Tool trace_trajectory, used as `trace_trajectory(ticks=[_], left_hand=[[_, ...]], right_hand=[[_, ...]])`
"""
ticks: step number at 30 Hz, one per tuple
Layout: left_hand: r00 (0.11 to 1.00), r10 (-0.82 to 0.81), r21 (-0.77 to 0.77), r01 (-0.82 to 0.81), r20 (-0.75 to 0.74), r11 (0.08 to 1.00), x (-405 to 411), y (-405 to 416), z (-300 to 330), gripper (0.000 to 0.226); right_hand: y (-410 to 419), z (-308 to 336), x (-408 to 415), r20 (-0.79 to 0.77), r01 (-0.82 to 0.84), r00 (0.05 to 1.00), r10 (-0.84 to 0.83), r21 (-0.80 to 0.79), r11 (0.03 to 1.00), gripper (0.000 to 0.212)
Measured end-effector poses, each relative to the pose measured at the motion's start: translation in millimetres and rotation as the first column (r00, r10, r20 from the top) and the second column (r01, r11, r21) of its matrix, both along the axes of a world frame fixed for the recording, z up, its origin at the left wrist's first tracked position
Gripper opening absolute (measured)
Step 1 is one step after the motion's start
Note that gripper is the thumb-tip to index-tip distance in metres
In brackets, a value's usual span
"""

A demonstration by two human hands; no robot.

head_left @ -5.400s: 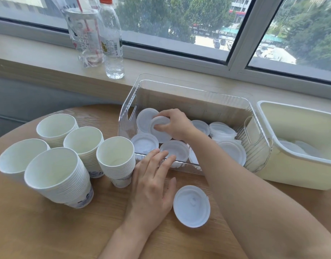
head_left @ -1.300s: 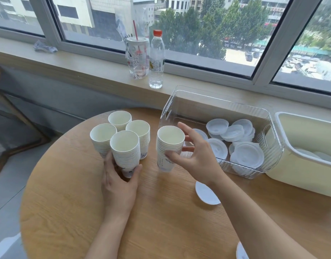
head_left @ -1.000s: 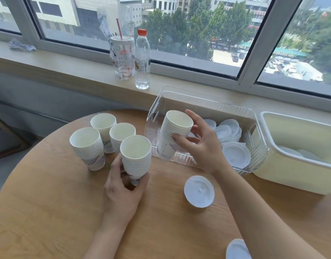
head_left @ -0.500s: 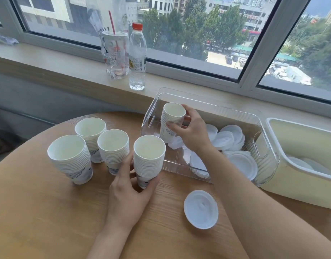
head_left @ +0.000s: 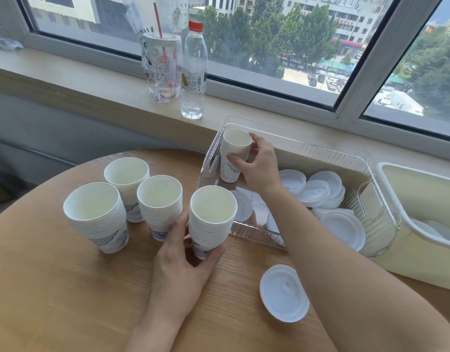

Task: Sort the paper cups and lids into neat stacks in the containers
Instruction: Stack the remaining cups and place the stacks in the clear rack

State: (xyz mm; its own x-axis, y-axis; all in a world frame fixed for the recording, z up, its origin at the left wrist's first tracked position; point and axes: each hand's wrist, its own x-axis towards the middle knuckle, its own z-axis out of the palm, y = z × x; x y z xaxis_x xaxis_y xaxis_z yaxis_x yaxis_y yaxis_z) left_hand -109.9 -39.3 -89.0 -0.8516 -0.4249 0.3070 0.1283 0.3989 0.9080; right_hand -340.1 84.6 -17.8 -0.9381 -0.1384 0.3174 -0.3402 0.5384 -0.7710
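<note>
While both hands grip cup stacks, the round light-wood worktop (head_left: 53, 288) carries everything below them. Pale yellow rectangular plastic bin (head_left: 422, 262) sits far to the right of the right hand, touching the clear bin's end; white shapes lie inside, too blurred to identify. Clear ribbed plastic bin with cut-out handles (head_left: 378, 207) surrounds the right hand (head_left: 257, 166); loose white round plastic lids (head_left: 317, 189) lie heaped on its floor to the right of and below that hand. Right fingers (head_left: 235, 158) are curled round a stack of white paper cups with blue print (head_left: 234, 153), upright in the bin's far-left corner; whether its base touches the floor, cannot tell. Left hand (head_left: 178, 273) clamps thumb and fingers round the base of a second nested stack of white paper cups (head_left: 211, 219), upright on the worktop just outside the clear bin. Three more upright nested cup stacks (head_left: 157, 201) stand to the left of the left fingers. One single white lid (head_left: 283, 293) lies on the worktop to the right of the left hand, beside the right forearm.
</note>
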Motion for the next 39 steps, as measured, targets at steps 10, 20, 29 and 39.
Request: trace_trajectory(ticks=[10, 20, 29, 39], left_hand=[[0.998, 0.026, -0.057, -0.023, 0.056, 0.998, 0.4, 2.1, -1.2, 0.086], [0.999, 0.012, -0.122, -0.016, -0.038, 0.992, 3.0, 8.7, 2.1, 0.078], [0.995, 0.01, -0.124, -0.022, -0.097, 0.992, -10.1, 25.5, 11.1, 0.068], [0.989, -0.06, -0.246, 0.025, -0.135, 0.969, -21.4, 22.2, 3.2, 0.067]], right_hand=[[-6.3, 3.4, -5.6, 0.043, 0.064, 0.997, -0.063, -0.006, 0.998, 0.077], [18.3, 32.9, 65.2, 0.108, -0.128, 0.983, 0.15, -0.182, 0.975, 0.043], [57.5, 41.4, 147.6, 0.256, -0.464, 0.803, 0.538, -0.297, 0.835, 0.071], [65.3, 57.7, 133.0, 0.111, -0.395, 0.896, 0.43, -0.243, 0.886, 0.08]])
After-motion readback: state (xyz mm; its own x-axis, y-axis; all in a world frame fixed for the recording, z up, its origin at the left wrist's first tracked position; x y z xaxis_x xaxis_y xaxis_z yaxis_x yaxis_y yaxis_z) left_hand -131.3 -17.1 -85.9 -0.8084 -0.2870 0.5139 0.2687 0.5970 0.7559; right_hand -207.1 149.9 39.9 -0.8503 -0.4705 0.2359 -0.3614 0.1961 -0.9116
